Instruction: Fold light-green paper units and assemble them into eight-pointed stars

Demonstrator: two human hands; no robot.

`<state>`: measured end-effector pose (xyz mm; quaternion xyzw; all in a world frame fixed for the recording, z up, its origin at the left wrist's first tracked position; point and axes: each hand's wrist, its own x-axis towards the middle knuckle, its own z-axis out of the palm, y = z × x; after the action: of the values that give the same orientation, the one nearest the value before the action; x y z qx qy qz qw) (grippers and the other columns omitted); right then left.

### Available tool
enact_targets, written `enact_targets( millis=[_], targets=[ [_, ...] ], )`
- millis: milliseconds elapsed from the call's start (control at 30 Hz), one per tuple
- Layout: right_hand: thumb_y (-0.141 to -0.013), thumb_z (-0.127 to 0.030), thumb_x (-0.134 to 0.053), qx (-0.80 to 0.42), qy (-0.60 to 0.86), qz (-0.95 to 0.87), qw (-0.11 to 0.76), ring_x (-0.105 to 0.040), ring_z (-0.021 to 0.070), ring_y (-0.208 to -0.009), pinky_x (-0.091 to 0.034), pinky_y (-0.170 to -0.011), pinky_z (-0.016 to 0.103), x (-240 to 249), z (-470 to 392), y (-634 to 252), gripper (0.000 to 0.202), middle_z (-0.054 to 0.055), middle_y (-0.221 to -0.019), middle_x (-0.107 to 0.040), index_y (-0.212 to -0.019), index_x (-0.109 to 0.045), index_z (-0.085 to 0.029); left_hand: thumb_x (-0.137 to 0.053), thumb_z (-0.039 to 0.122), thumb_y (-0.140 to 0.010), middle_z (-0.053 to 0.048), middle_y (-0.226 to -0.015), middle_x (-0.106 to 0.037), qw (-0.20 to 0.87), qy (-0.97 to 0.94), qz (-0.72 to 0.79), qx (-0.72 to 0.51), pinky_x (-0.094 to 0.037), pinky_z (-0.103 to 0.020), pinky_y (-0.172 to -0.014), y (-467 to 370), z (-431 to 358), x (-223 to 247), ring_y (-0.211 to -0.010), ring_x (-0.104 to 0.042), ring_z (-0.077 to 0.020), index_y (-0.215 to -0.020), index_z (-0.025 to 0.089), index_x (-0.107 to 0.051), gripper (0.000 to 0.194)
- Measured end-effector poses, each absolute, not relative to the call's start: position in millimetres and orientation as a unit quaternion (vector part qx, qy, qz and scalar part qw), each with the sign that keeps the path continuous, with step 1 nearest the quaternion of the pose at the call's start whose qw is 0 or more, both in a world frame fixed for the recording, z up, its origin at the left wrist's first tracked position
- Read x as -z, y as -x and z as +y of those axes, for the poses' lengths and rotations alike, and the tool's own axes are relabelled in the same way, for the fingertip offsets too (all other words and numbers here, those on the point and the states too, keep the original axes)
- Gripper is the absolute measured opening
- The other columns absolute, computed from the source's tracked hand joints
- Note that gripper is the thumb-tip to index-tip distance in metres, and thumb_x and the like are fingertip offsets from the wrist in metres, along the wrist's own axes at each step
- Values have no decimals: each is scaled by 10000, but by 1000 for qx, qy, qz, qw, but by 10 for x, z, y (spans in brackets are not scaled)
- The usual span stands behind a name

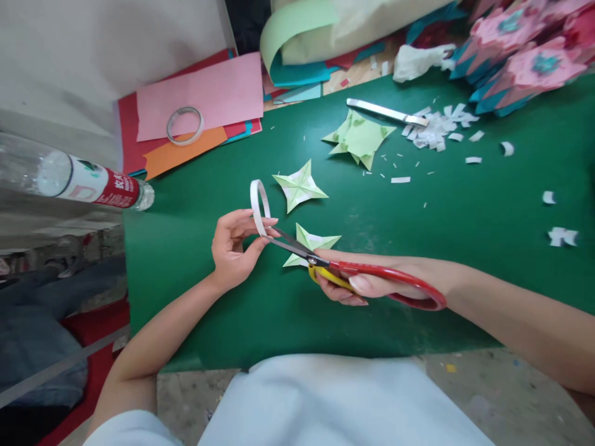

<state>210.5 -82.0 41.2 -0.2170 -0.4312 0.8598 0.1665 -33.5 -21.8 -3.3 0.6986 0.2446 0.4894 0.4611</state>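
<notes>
Between the thumb and fingers of my left hand (238, 246) is a roll of white tape (255, 207), held upright. My right hand (357, 282) grips scissors (395, 272) with red and yellow handles. The scissors' dark blades are parted, their tips at the tape beside my left fingertips. A folded green paper star (300, 186) with white patches lies just beyond the blades. Another folded paper star (320, 241) sits under the scissors, partly hidden by them and my right hand. Farther back is a stack of green star pieces (360, 137).
A utility knife (385, 113) lies beside a heap of white paper scraps (439, 129). Coloured paper sheets (209, 93) and a second tape roll (185, 126) are at the back left. A plastic bottle (111, 186) lies at the left edge. Pink paper flowers (534, 62) stand back right.
</notes>
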Motion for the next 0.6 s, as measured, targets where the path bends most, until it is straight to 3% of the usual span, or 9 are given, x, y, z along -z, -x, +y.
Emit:
enact_targets(
  millis=[300,600],
  targets=[
    [-841,-742,-485,-869,208,-418,163,-404,61,-579,-341,-544,231,-366,-786,-2062,559,-56,-720,-385,-840,-380,-193,-700,1,-782,3,-964,-742,475,-697,241,-480,-641,-266,-787,337,-273,15,-884,-751,-164,-1196,243,-545,504],
    [-872,-708,-465,-870,195,-426,151,-412,64,-583,-362,-548,228,-359,-792,-2047,524,-44,-731,-405,-823,-366,-196,-661,-46,-792,-13,-1013,-744,457,-732,178,-473,-653,-335,-780,386,-270,53,-963,-739,-204,-1145,247,-552,472]
  ],
)
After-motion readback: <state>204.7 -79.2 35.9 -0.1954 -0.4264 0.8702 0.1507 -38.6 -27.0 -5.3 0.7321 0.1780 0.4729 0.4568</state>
